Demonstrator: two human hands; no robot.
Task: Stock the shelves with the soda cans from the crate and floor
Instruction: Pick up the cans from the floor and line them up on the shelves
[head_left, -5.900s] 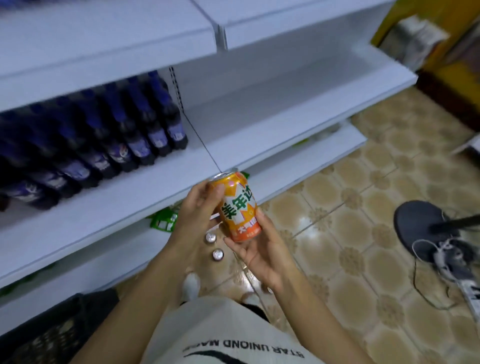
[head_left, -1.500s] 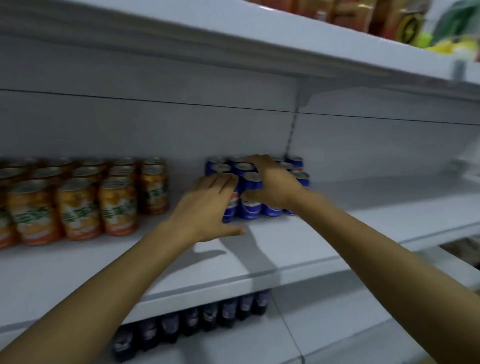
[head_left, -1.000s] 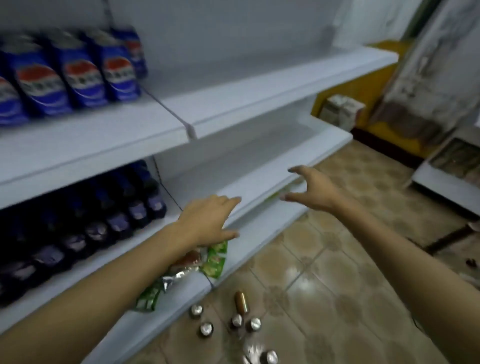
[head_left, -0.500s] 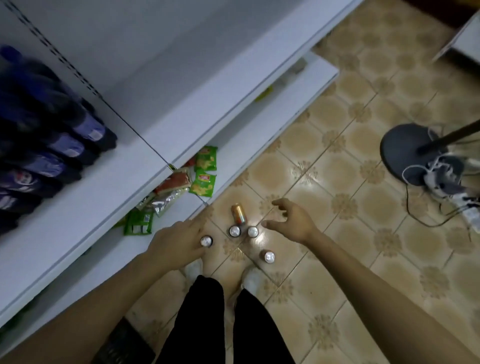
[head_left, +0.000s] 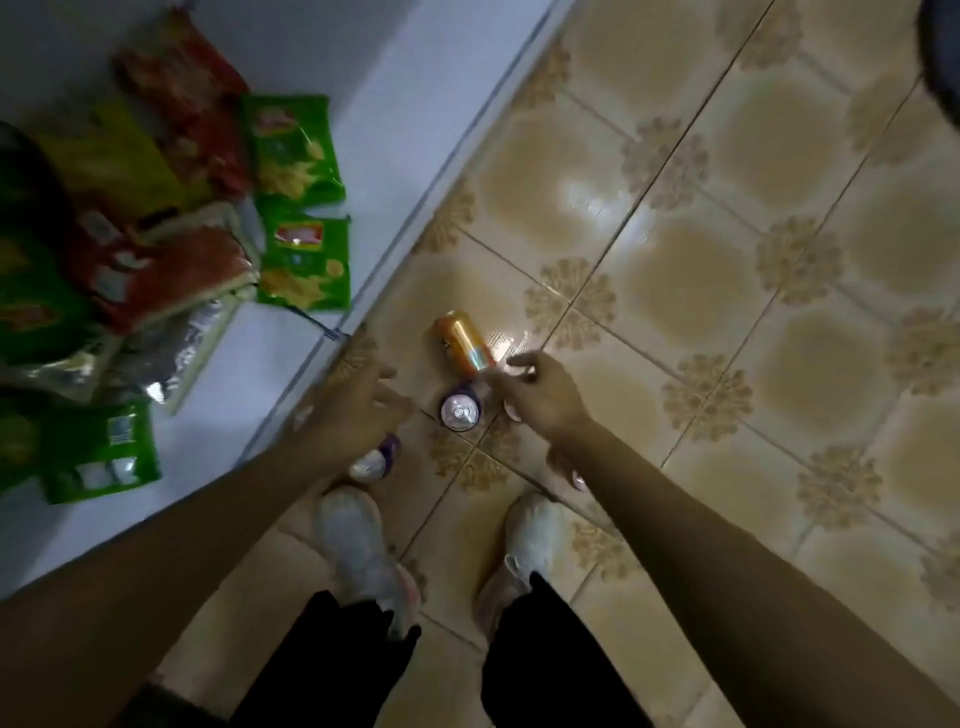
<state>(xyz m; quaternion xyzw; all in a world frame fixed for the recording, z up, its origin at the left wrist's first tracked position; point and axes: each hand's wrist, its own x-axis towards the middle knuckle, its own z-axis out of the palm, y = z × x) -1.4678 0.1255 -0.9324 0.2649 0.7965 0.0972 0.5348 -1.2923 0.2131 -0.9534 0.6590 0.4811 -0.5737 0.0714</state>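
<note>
Both sets of fingers are spread loose, holding nothing: the right hand (head_left: 540, 392) is just beside the orange can (head_left: 464, 342) lying on the floor (head_left: 701, 260), and the left hand (head_left: 358, 405) is near a standing can (head_left: 460, 410). The cans look hard, smooth and maybe slippery, so grab one around its round middle.

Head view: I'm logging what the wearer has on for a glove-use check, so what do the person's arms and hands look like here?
Both forearms are bare as far as the frame shows: no sleeves. The left hand and right hand have no gloves, and no rings, watch or wristband show, though the picture is blurred. Below are black trousers and pale white shoes.
</note>
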